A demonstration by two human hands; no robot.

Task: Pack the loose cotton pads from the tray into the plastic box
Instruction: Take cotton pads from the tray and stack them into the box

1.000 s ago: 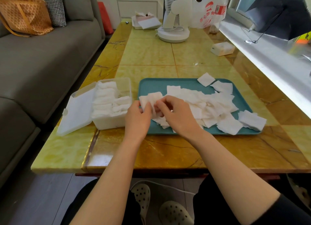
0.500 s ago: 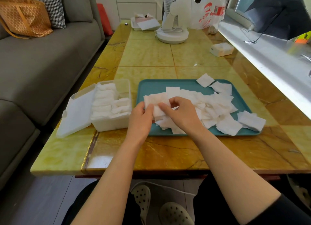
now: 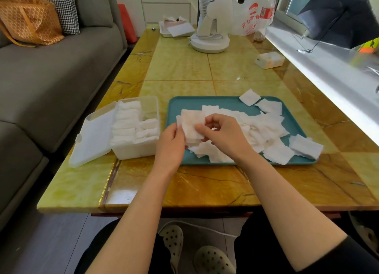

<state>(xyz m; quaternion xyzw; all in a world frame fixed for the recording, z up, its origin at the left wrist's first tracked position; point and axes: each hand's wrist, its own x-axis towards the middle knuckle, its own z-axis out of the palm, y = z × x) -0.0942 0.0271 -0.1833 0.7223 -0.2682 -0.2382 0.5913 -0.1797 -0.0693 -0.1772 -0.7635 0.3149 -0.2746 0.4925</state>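
Cotton pads (image 3: 256,126) lie heaped loose across the teal tray (image 3: 225,104), thickest from its centre toward three o'clock. One pad lies over the rim at one o'clock and a few hang off the four o'clock corner.

Above the tray's nine o'clock end, both hands hold up a small stack (image 3: 191,128) of pads. The left hand (image 3: 171,144) grips its left edge between thumb and fingers. The right hand (image 3: 223,134), fingers curled, pinches its right edge. The step in hand looks like squaring up a gathered bundle before packing.

The plastic box (image 3: 135,150) sits on the surface (image 3: 184,68) just beside the tray at nine o'clock, its lid (image 3: 94,134) hinged open to the left. Rows of pads fill most of it, and the far right part, around one o'clock, looks emptier.

The next move probably calls for keeping the stack pinched flat and aligned, carrying it toward nine o'clock and sliding it on edge into that space without upsetting the rows. With so much of the heap unpacked, the task seems roughly midway.
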